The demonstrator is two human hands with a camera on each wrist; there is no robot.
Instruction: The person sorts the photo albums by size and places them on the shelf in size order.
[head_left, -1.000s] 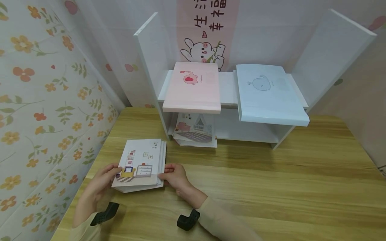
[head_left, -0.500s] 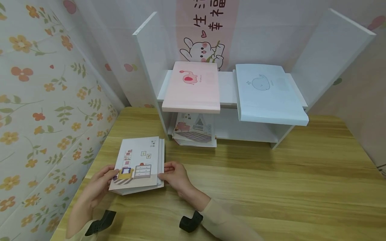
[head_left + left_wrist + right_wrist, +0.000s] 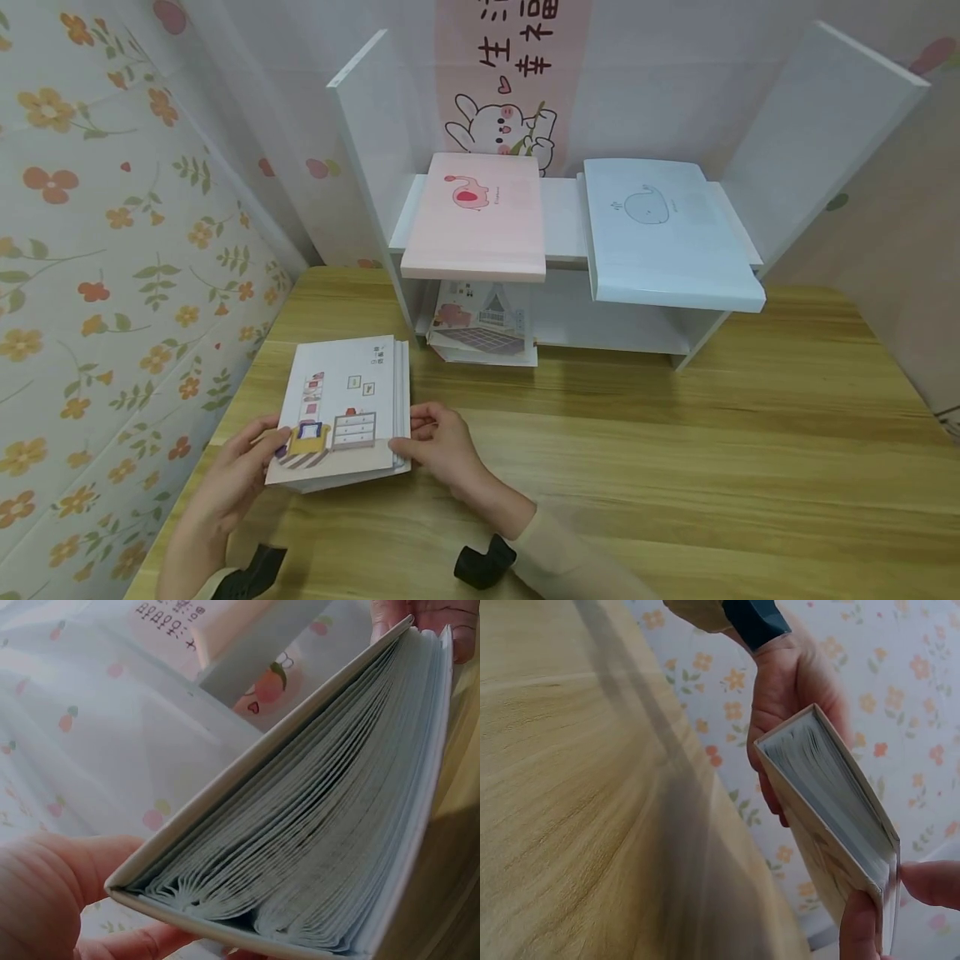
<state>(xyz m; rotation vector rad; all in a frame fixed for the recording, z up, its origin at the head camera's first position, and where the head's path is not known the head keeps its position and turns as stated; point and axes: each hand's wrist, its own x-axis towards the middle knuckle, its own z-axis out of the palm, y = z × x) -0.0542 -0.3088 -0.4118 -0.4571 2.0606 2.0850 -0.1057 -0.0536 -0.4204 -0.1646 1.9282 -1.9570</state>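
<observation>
A white photo album with a drawn yellow armchair and chest of drawers on its cover is held over the left part of the table. My left hand grips its spine side, thumb on top. At the opposite edge my right hand pinches the covers between thumb and fingers. In the left wrist view the album shows many thin pages fanned between two hard covers. The right wrist view shows both hands on the album, the left hand behind its spine.
A white desktop shelf stands at the back of the wooden table. On its upper board lie a pink elephant album and a light-blue whale album, both jutting forward. Another illustrated album lies in the lower left compartment. A floral curtain borders the left.
The album has shifted slightly left and towards me, and appears a little larger and more tilted. My left hand has moved left and nearer with it; the right keeps its pinch.
</observation>
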